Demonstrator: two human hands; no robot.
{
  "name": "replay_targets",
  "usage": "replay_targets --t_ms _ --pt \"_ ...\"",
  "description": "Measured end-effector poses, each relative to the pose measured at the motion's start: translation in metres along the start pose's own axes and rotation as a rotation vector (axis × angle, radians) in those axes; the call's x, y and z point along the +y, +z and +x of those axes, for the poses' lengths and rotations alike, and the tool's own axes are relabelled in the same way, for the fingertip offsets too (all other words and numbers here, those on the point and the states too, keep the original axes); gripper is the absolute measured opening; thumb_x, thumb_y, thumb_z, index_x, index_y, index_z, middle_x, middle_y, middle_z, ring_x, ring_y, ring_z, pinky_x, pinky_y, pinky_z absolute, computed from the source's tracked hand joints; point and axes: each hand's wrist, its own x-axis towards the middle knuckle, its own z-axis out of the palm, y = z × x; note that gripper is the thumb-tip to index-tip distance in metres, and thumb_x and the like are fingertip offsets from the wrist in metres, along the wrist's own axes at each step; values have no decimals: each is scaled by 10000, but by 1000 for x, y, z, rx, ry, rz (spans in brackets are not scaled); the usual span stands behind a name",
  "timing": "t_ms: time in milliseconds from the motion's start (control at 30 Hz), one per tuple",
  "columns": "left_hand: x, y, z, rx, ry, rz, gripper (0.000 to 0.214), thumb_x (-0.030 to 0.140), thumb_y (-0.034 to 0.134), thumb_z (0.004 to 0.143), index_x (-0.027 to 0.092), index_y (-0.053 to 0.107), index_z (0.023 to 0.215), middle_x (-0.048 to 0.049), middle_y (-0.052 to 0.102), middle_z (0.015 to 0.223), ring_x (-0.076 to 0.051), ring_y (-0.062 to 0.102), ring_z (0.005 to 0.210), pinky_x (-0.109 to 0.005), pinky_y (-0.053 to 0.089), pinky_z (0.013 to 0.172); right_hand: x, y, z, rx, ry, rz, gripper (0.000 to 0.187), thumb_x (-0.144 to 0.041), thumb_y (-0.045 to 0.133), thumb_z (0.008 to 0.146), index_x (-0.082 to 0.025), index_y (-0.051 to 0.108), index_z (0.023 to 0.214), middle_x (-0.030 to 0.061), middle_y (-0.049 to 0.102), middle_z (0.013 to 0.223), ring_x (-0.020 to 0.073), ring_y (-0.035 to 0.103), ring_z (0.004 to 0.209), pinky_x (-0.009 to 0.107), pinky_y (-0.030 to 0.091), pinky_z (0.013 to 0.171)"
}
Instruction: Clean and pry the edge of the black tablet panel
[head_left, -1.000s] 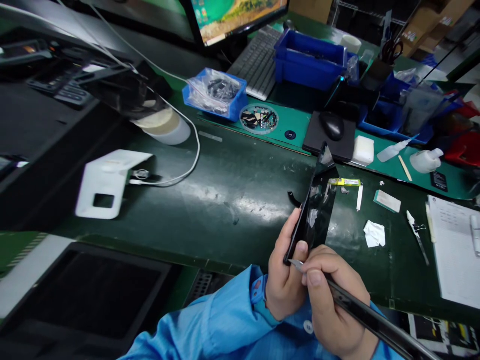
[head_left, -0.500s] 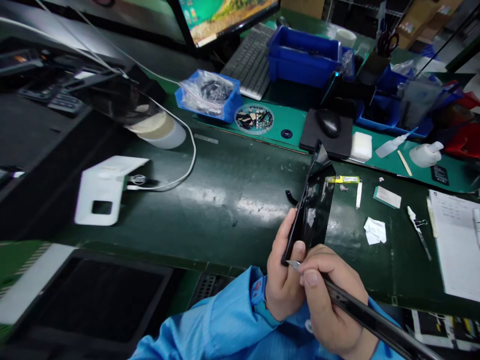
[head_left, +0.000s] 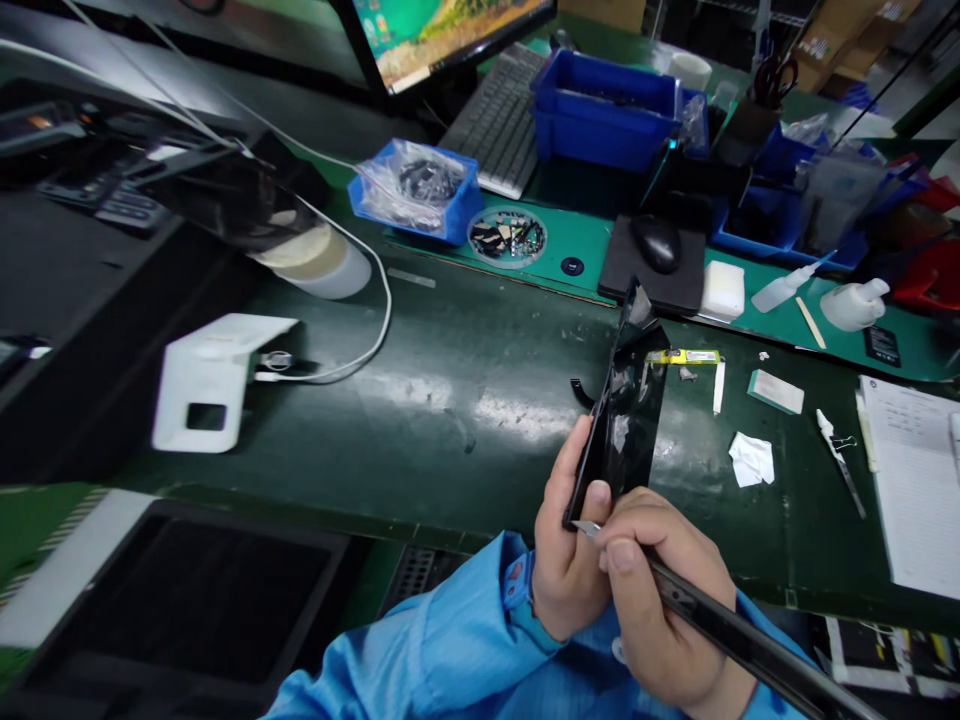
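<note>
My left hand (head_left: 570, 560) is closed around the lower end of a slim black phone-like panel (head_left: 600, 440), its thumb on the near face. The panel is tilted up on edge, and a glossy dark sheet (head_left: 637, 410) stands beside it on the right; I cannot tell whether they are joined. In a pinch grip, my right hand (head_left: 667, 590) holds a craft knife (head_left: 720, 625) with a long dark handle. Its pointed metal blade lies at the panel's bottom corner, close to the left thumb. A small curved black strip (head_left: 581, 393) lies just left of the panel.
Right of the hands lie a yellow strip (head_left: 694, 357), a white block (head_left: 775, 391), a crumpled wipe (head_left: 751, 460), a slim tool with a clip (head_left: 841, 460) and a paper sheet (head_left: 919, 490). A white stand (head_left: 199, 385) with a cable is at left. Blue bins (head_left: 607, 110) stand behind.
Both hands keep almost the same pose, with the blade at the same corner of the panel. The camera view has shifted very slightly.
</note>
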Motion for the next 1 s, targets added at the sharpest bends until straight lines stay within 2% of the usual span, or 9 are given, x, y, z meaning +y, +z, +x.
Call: replay_targets --t_ms 200,533,733,1000 --pt "-7 -2 0 18 36 5 525 413 541 1087 244 525 1584 -96 666 1507 -297 681 1332 -397 617 1105 0 0 0 -6 11 -8 171 -125 520 996 -221 632 908 -14 665 757 137 630 656 271 519 628" --pt "0 -3 1 -7 21 58 526 406 554 1084 267 525 1590 -90 666 1508 -305 680 1331 -397 614 1107 0 1 -1 15 12 10 174 -114 519 999 -216 644 932 -5 661 765 143 631 671 277 523 634" --pt "-6 0 1 18 34 21 558 441 538 1078 243 509 1599 -105 682 1486 -317 712 1283 -408 650 1050 1 0 -2 8 13 9 172 -111 520 996 -209 645 931 -1 663 773 140 630 682 283 523 646" --pt "-8 -3 0 15 59 27 494 384 549 1087 270 550 1567 -81 673 1502 -292 668 1349 -393 606 1115 -1 0 0 3 15 9 179 -129 512 1013 -213 634 912 -5 659 761 142 634 666 277 522 637"
